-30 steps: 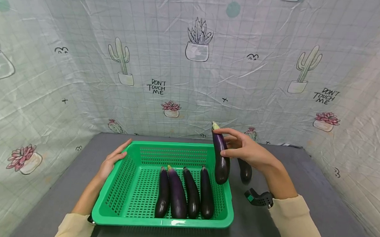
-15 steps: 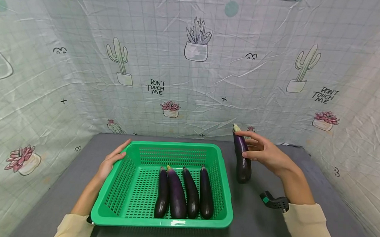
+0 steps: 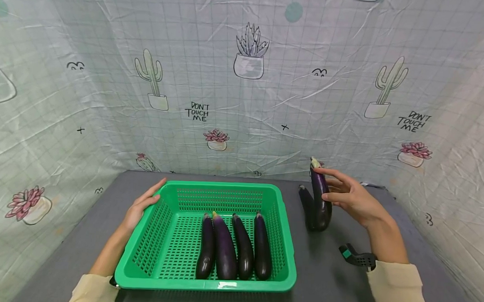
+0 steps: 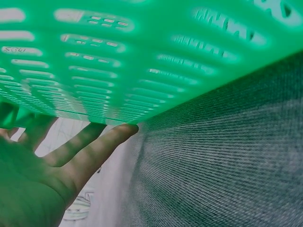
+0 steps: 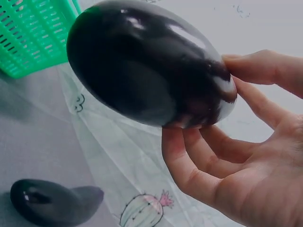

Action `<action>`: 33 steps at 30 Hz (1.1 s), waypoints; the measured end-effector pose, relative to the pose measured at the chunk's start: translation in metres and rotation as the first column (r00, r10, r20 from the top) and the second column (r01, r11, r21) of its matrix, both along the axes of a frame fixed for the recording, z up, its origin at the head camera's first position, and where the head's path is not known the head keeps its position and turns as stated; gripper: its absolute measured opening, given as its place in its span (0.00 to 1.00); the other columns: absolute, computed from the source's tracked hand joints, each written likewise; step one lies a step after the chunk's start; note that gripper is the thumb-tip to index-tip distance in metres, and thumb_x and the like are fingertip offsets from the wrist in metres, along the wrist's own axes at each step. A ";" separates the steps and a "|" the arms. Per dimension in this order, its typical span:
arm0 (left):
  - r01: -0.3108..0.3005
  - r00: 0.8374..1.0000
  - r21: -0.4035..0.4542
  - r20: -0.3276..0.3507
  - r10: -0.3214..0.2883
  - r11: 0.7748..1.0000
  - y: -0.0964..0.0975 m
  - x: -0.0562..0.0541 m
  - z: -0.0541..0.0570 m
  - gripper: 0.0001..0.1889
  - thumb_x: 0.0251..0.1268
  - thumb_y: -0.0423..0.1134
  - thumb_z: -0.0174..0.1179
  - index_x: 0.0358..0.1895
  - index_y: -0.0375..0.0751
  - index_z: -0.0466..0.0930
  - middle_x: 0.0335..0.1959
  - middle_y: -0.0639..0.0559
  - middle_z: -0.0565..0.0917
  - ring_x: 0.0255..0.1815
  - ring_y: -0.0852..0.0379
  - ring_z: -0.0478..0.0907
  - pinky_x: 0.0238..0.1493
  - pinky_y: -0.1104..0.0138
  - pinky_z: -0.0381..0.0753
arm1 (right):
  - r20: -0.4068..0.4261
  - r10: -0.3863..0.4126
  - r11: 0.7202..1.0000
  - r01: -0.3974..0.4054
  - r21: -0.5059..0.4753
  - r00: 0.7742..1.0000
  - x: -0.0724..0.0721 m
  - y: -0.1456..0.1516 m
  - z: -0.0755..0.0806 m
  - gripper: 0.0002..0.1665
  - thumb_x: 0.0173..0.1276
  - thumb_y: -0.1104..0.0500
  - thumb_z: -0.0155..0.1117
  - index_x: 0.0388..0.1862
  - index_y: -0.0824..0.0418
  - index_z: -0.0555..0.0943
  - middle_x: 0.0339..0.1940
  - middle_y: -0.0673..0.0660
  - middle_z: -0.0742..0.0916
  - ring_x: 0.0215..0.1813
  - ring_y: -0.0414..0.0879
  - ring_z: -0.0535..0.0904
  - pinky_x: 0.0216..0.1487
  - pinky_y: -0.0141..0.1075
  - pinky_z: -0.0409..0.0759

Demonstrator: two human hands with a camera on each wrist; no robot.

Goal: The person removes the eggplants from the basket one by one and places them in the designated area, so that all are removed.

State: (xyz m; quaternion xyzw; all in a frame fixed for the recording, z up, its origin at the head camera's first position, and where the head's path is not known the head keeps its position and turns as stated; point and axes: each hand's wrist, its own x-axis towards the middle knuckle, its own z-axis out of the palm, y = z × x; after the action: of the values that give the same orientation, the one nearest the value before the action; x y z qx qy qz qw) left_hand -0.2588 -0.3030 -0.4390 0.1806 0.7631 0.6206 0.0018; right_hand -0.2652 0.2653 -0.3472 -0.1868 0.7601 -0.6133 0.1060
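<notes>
My right hand [image 3: 351, 198] pinches an eggplant [image 3: 320, 195] between thumb and fingers, its pale green stem end up, to the right of the basket. The same eggplant [image 5: 151, 66] fills the upper part of the right wrist view, held above the table. Partly behind it in the head view, another eggplant [image 3: 306, 203] lies on the table. My left hand [image 3: 138, 209] rests along the left rim of the green basket [image 3: 203, 283]; in the left wrist view its fingers [image 4: 94, 156] are extended against the basket's outer wall. Several eggplants [image 3: 225, 249] lie side by side in the basket's right half.
The grey tabletop [image 3: 321, 280] extends around the basket on both sides. A pale curtain [image 3: 244, 101] printed with potted plants hangs behind the table and along its sides. A black band [image 3: 359, 257] is on the right wrist.
My right hand has carried the eggplant rightward from over the basket's right rim, past the eggplant on the table, to its right side. The left hand and basket have stayed put.
</notes>
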 end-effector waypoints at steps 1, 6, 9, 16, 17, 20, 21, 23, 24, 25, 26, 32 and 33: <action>0.003 1.000 0.007 0.004 -0.003 1.000 0.000 0.000 0.000 0.30 0.88 0.43 0.36 0.86 0.42 0.45 0.87 0.45 0.44 0.86 0.38 0.40 0.65 0.85 0.64 | 0.002 -0.003 1.000 0.003 -0.001 1.000 -0.001 0.002 0.000 0.38 0.77 0.65 0.62 0.82 0.50 0.64 0.70 0.56 0.72 0.59 0.43 0.81 0.52 0.37 0.84; -0.001 1.000 0.002 -0.001 0.001 1.000 -0.001 0.000 -0.001 0.30 0.88 0.42 0.36 0.85 0.39 0.44 0.86 0.38 0.41 0.86 0.43 0.42 0.66 0.85 0.63 | 0.010 -0.021 1.000 0.022 -0.011 1.000 -0.005 0.009 -0.003 0.36 0.76 0.65 0.62 0.80 0.50 0.67 0.67 0.52 0.76 0.58 0.44 0.81 0.51 0.37 0.84; -0.012 1.000 -0.014 -0.019 0.012 1.000 -0.001 0.000 -0.001 0.30 0.88 0.41 0.37 0.85 0.36 0.45 0.86 0.36 0.41 0.85 0.36 0.37 0.64 0.86 0.61 | 0.014 -0.030 1.000 0.030 -0.003 0.999 -0.007 0.012 -0.007 0.34 0.76 0.65 0.62 0.79 0.51 0.68 0.65 0.49 0.77 0.58 0.44 0.81 0.52 0.39 0.84; -0.026 0.999 -0.026 -0.024 0.026 0.999 -0.001 0.001 -0.003 0.30 0.87 0.41 0.38 0.85 0.38 0.47 0.87 0.41 0.45 0.84 0.32 0.34 0.63 0.85 0.59 | 0.035 -0.064 0.998 0.063 0.028 0.997 -0.011 0.018 -0.016 0.33 0.76 0.63 0.64 0.77 0.51 0.70 0.73 0.60 0.71 0.60 0.44 0.78 0.53 0.41 0.83; -0.028 0.999 -0.028 -0.031 0.027 0.999 -0.001 0.001 -0.003 0.30 0.87 0.41 0.38 0.85 0.37 0.47 0.87 0.42 0.45 0.84 0.32 0.34 0.63 0.85 0.59 | 0.042 -0.070 0.997 0.069 0.029 0.997 -0.011 0.019 -0.017 0.33 0.75 0.62 0.64 0.76 0.51 0.70 0.75 0.62 0.69 0.60 0.44 0.78 0.54 0.41 0.83; -0.007 1.000 -0.007 -0.028 0.007 1.000 -0.001 0.001 -0.004 0.30 0.88 0.41 0.37 0.85 0.37 0.45 0.87 0.49 0.47 0.86 0.40 0.38 0.65 0.85 0.61 | 0.062 -0.080 0.996 0.079 0.030 0.995 -0.013 0.021 -0.020 0.32 0.75 0.62 0.65 0.76 0.51 0.71 0.78 0.67 0.65 0.60 0.43 0.78 0.54 0.40 0.82; 0.000 1.000 0.000 -0.026 0.000 1.000 -0.001 0.001 -0.004 0.30 0.88 0.41 0.37 0.85 0.37 0.45 0.87 0.51 0.48 0.87 0.47 0.41 0.65 0.85 0.61 | 0.067 -0.084 0.996 0.082 0.030 0.994 -0.013 0.022 -0.021 0.32 0.75 0.62 0.65 0.76 0.51 0.71 0.79 0.68 0.65 0.60 0.43 0.78 0.54 0.39 0.82; 0.012 1.000 0.011 -0.025 -0.012 1.000 -0.001 0.000 -0.004 0.30 0.88 0.41 0.36 0.85 0.39 0.45 0.86 0.56 0.50 0.85 0.62 0.49 0.65 0.85 0.63 | 0.070 -0.091 0.996 0.089 0.031 0.993 -0.014 0.024 -0.023 0.32 0.75 0.62 0.65 0.76 0.51 0.71 0.79 0.68 0.65 0.60 0.43 0.78 0.53 0.39 0.82; 0.019 1.000 0.018 -0.020 -0.018 1.000 -0.001 0.000 -0.004 0.30 0.88 0.42 0.37 0.85 0.40 0.45 0.85 0.59 0.50 0.82 0.70 0.52 0.66 0.84 0.63 | 0.071 -0.095 0.995 0.093 0.032 0.993 -0.015 0.025 -0.024 0.32 0.75 0.62 0.66 0.76 0.51 0.71 0.78 0.68 0.65 0.59 0.43 0.79 0.53 0.40 0.82; 0.018 1.000 0.018 -0.024 -0.018 1.000 -0.001 0.000 -0.004 0.30 0.88 0.42 0.37 0.85 0.40 0.45 0.85 0.60 0.51 0.78 0.76 0.54 0.65 0.85 0.63 | 0.072 -0.101 0.995 0.098 0.034 0.992 -0.015 0.026 -0.025 0.32 0.75 0.61 0.66 0.75 0.51 0.71 0.78 0.68 0.66 0.59 0.43 0.79 0.53 0.40 0.82; 0.023 1.000 0.024 -0.019 -0.023 0.999 -0.001 0.000 -0.004 0.30 0.88 0.42 0.37 0.85 0.40 0.45 0.84 0.62 0.52 0.74 0.81 0.57 0.66 0.84 0.64 | 0.071 -0.105 0.994 0.103 0.037 0.992 -0.016 0.027 -0.026 0.32 0.74 0.61 0.66 0.75 0.51 0.71 0.78 0.67 0.66 0.59 0.43 0.79 0.52 0.40 0.82; 0.028 0.999 0.039 -0.039 -0.027 0.999 0.000 -0.001 -0.004 0.30 0.88 0.41 0.37 0.85 0.38 0.45 0.84 0.62 0.53 0.71 0.85 0.58 0.66 0.84 0.63 | 0.080 -0.126 0.992 0.123 0.035 0.989 -0.019 0.032 -0.029 0.32 0.74 0.61 0.67 0.75 0.50 0.72 0.73 0.58 0.71 0.59 0.41 0.79 0.52 0.39 0.82; 0.036 0.999 0.050 -0.039 -0.034 0.998 -0.001 -0.001 -0.005 0.30 0.88 0.40 0.37 0.85 0.38 0.45 0.83 0.63 0.53 0.71 0.85 0.59 0.66 0.84 0.64 | 0.084 -0.128 0.992 0.126 0.031 0.988 -0.019 0.033 -0.030 0.32 0.75 0.61 0.66 0.75 0.50 0.72 0.72 0.57 0.71 0.58 0.41 0.79 0.51 0.38 0.82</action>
State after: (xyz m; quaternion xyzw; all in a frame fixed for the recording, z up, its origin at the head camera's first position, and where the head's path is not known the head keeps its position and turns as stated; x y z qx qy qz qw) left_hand -0.2602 -0.3037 -0.4437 0.2055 0.7437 0.6361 -0.0065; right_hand -0.2846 0.2983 -0.3770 -0.1103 0.7731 -0.6163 0.1016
